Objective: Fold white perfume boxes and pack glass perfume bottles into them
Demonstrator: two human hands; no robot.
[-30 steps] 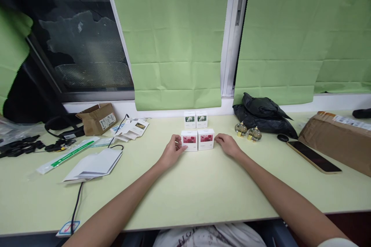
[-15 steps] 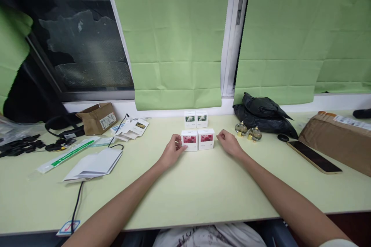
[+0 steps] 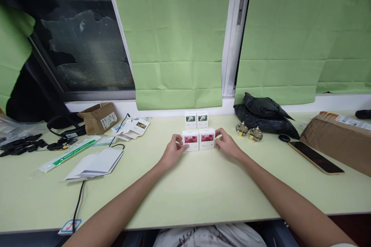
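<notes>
Two small white boxes with pink flower pictures stand side by side on the table, the left box (image 3: 189, 140) against the right box (image 3: 206, 139). My left hand (image 3: 173, 151) has its thumb on the front corner of the left box and its curled fingers along that side. At the other end, my right hand (image 3: 228, 144) has its thumb and forefinger against the right box's side. Behind them stand two more white boxes (image 3: 190, 119) with white flower pictures, also side by side. Two glass bottles with gold caps (image 3: 255, 134) lie to the right of my right hand.
Black plastic bags (image 3: 266, 117), a phone (image 3: 316, 157) and a brown parcel (image 3: 337, 141) lie at the right. On the left are folded white papers (image 3: 100, 162), leaflets (image 3: 135, 127), an open cardboard box (image 3: 98, 119) and a black cable (image 3: 77, 200). Green curtains (image 3: 176, 46) hang behind.
My right hand has opened from a closed curl and come against the right box's side. My left hand keeps its place at the left box. The view has shifted slightly.
</notes>
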